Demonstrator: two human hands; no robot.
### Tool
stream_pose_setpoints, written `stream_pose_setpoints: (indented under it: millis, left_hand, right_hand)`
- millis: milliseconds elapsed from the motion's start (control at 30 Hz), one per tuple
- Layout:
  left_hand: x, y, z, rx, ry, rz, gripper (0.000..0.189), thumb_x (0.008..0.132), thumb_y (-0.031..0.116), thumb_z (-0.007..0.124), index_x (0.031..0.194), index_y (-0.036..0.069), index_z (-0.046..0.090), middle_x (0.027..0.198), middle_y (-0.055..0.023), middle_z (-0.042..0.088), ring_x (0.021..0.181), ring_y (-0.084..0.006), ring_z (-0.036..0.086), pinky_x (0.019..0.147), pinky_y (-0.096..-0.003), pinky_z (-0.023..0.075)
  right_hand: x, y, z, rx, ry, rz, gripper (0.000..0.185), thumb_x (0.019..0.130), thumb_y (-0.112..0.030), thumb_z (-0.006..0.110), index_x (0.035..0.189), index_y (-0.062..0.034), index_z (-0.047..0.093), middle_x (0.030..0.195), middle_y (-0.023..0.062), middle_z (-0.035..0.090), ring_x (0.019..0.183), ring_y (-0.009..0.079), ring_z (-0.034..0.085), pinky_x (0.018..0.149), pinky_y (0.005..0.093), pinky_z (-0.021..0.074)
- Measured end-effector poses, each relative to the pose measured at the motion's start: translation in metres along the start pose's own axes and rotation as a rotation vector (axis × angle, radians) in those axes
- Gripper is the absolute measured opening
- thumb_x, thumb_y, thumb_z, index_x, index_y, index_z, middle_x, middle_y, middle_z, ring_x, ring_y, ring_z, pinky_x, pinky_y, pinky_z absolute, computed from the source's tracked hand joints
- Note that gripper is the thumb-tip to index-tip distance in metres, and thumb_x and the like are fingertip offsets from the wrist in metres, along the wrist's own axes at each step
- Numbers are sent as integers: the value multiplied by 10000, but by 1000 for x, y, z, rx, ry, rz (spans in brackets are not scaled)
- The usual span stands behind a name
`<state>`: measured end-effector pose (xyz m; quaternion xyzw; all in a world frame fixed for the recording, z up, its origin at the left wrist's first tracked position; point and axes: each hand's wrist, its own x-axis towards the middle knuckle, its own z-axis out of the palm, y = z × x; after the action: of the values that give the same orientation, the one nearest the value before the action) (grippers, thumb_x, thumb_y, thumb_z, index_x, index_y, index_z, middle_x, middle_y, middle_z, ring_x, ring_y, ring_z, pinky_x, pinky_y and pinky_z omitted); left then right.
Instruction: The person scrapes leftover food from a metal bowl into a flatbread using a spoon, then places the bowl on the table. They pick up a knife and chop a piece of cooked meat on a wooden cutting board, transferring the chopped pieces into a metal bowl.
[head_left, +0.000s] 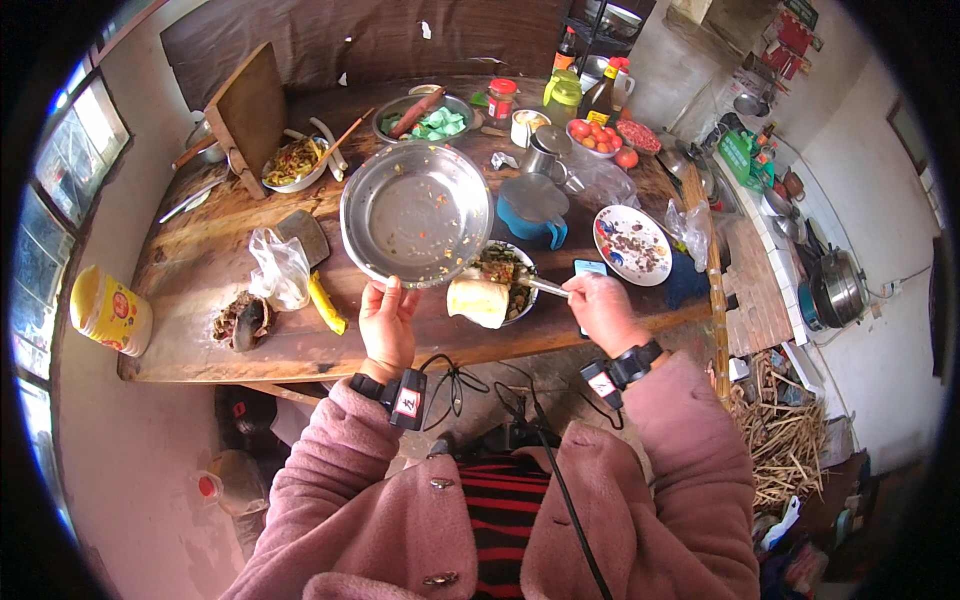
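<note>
My left hand (388, 319) grips the near rim of a stainless steel basin (409, 206), tilted up, with bits of food stuck to its inside. In my right hand (606, 309) is the handle of a metal utensil (547, 286); its head is over a white bowl (531, 300) and partly hidden by food. Chopped greens and other food (499, 262) fill the bowl. A pale yellow bun-like piece (478, 302) sits at its near left side. Partly behind my right hand lies a phone (590, 267).
Left on the wooden table (195, 300) are a plastic bag (277, 270), a cleaver blade (304, 236) and a yellow packet (326, 304). A blue lidded jug (532, 210) and a patterned plate with crumbs (634, 246) stand right. Behind are a green-filled bowl (424, 116) and tomatoes (594, 137).
</note>
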<state>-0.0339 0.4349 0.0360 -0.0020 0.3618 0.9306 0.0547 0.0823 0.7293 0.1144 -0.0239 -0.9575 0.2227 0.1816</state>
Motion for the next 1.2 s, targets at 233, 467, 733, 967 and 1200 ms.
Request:
stream_pose_setpoints:
  millis: [233,467,733,967,1200]
  left_hand:
    - [-6,13,-9,-46,-59,22,111,1007,114,557,899,139,572,991,18,661,926,-156,654,865,-375,553]
    - [-31,41,-26,-86,-58,4,89,1006,91,538,930,97,584,909,6,632,803,-125,615,807,-348,586]
    - [-67,96,-61,-127,-37,-99,62,1000,122,565,960,100,607,1027,-42,674,934,-185,661,875,-384,568]
    - [-105,146,-88,-99,-25,-19,63,993,126,577,971,80,615,1011,-53,686,938,-197,668,882,-386,559]
    - [-173,177,-117,-74,121,65,54,983,96,584,1011,51,589,1037,-85,680,958,-234,677,885,-380,566]
  right_hand:
    - [-14,-1,6,233,-164,276,157,869,-122,681,1010,-53,669,900,142,693,853,327,676,764,407,539]
    - [-29,-3,-20,174,178,80,248,907,-136,681,1135,-46,646,1086,131,686,967,262,678,826,358,545]
    - [-52,-60,-6,552,94,237,184,993,-94,569,1157,-29,623,973,53,686,765,90,615,676,231,503]
    - [-62,-101,19,663,-51,134,200,991,-69,541,1172,-46,624,940,65,682,714,94,612,603,229,497]
    - [-84,-120,50,802,-283,59,229,982,-29,524,1201,-39,590,909,70,680,688,103,619,599,234,498]
